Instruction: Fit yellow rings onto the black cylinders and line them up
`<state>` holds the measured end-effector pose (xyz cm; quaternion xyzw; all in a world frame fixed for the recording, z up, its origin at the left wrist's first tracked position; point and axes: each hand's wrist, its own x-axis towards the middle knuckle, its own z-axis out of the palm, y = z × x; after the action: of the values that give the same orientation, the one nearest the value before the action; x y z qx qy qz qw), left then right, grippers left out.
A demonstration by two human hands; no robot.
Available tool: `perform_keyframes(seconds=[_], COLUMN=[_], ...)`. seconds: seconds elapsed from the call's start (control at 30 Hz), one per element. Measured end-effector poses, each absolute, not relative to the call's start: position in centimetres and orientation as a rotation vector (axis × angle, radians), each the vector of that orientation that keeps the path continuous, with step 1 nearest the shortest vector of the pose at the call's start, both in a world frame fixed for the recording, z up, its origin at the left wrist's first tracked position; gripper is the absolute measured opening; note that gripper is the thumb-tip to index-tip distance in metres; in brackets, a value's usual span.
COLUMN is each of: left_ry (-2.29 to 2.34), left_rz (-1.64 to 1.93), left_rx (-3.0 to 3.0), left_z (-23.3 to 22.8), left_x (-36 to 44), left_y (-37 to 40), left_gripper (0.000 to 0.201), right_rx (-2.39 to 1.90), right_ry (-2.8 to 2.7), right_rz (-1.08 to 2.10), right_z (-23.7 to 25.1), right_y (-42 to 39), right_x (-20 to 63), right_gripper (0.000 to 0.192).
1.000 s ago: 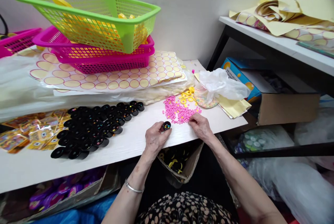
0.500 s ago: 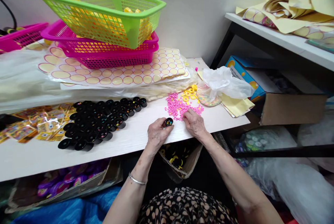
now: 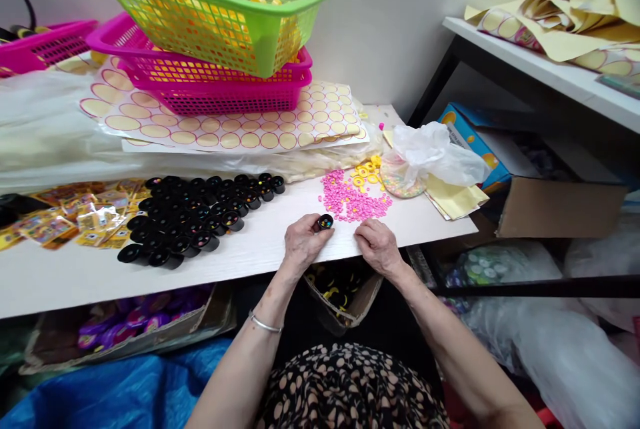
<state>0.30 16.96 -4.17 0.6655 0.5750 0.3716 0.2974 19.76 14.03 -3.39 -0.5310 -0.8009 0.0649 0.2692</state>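
My left hand [image 3: 303, 243] holds a small black cap [image 3: 325, 222] with coloured beads inside, just above the white table [image 3: 260, 252]. My right hand [image 3: 376, 244] rests at the table's front edge, fingers curled, just short of the heap of pink beads [image 3: 350, 200]; whether it pinches a bead I cannot tell. Several yellow rings [image 3: 367, 173] lie behind the pink heap. To the left stands a cluster of several black caps [image 3: 197, 219].
Green basket [image 3: 200, 9] stacked on pink baskets [image 3: 220, 85] over sticker sheets [image 3: 240, 132] at the back. A plastic bag of beads [image 3: 425, 159] sits right of the heap, yellow packets [image 3: 75, 215] far left. An open cardboard box [image 3: 340, 292] is under the table; a shelf [image 3: 540, 75] stands right.
My right hand has drawn back from the pink beads toward the table's front edge. The left hand still holds the black cap. The camera has tilted down slightly.
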Motion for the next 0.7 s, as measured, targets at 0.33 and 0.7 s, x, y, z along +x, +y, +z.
perform_keyframes(seconds=[0.33,0.7], left_ry=[1.529,1.547], left_rz=[1.005,0.953], left_rx=[1.778,1.88], left_z=[-4.5,-3.5], left_x=[0.4,0.5], left_y=[17.2,16.9], left_gripper=[0.028,0.025], right_rx=[-1.366,-1.222], right_ry=[-1.985,-1.894], right_rz=[0.423,0.457], right_z=[-3.7,-1.7], right_y=[14.3,16.3], right_x=[20.3,16.4], right_gripper=[0.008,0.01])
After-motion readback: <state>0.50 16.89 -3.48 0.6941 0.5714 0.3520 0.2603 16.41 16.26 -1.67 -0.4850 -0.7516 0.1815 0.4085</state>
